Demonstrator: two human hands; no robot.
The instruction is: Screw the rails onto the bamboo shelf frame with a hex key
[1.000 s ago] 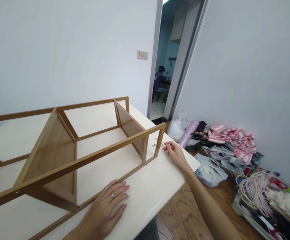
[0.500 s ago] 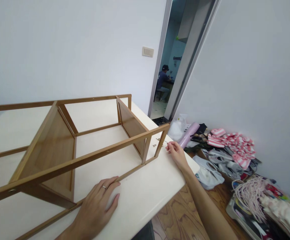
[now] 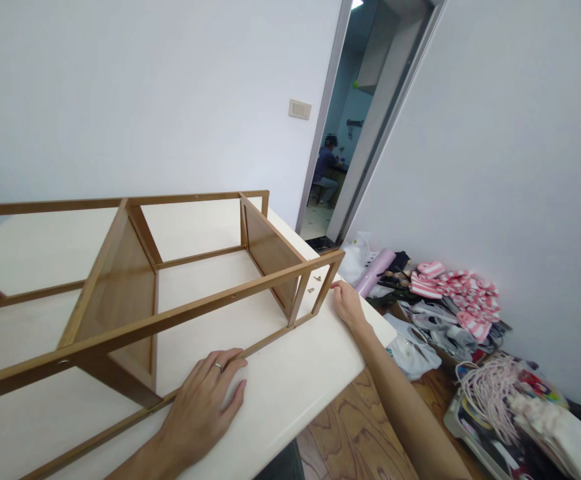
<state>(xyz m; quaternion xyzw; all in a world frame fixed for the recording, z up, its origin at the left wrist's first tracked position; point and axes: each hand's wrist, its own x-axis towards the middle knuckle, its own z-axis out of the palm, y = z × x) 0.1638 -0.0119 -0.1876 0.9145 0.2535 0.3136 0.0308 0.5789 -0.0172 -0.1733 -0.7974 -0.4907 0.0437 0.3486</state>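
Left hand point(image 3: 207, 400): loosely spread, thumb apart, on rack point(image 3: 120, 293) rail; right hand point(image 3: 349, 305): fingers curled near screws point(image 3: 311, 290), pinch unclear; bin point(image 3: 463, 443): cord point(image 3: 490, 397)

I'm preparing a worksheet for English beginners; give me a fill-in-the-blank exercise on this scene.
1. The left hand, resting on the wooden shelf frame, wears a ____ on one finger.
2. The hand nearest the small metal pieces is the ____ one.
3. The striped cloth is white and ____.

Missing words: ring; right; pink
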